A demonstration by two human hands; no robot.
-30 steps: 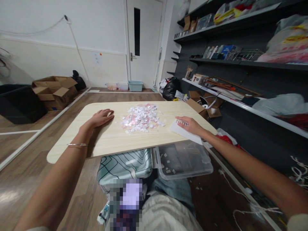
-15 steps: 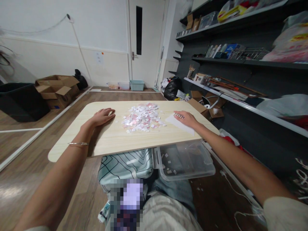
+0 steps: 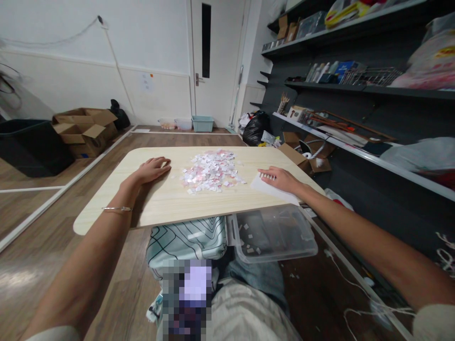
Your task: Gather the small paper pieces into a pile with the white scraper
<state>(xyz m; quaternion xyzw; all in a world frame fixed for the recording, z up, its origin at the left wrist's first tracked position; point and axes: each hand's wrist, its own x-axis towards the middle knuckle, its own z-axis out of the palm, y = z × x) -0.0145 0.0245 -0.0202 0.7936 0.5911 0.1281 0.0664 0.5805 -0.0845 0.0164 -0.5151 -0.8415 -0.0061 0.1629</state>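
Note:
My left hand point(image 3: 152, 169) rests on the left part of the pale wooden tabletop point(image 3: 156, 203), fingers loosely bent and slightly apart, nothing in them. Between my hands lies a loose heap of small white and pinkish paper pieces point(image 3: 209, 170). On the right, my right hand point(image 3: 282, 180) is curled palm down over a white paper sheet point(image 3: 272, 188). A short ridged row of small whitish pieces point(image 3: 267, 176) shows along its fingers; their exact kind cannot be made out. Part of the sheet is hidden under this hand.
Under the table's near edge sits a clear plastic box point(image 3: 277, 237) with a few paper bits inside, beside a patterned teal cushion-like item point(image 3: 186, 241). Dark shelves point(image 3: 373, 90) line the right. A black bin point(image 3: 31, 147) and cardboard boxes point(image 3: 85, 130) stand at left.
My right hand has moved a little to the right and nearer to me, and the white sheet has shifted the same way. My left hand has stayed in place.

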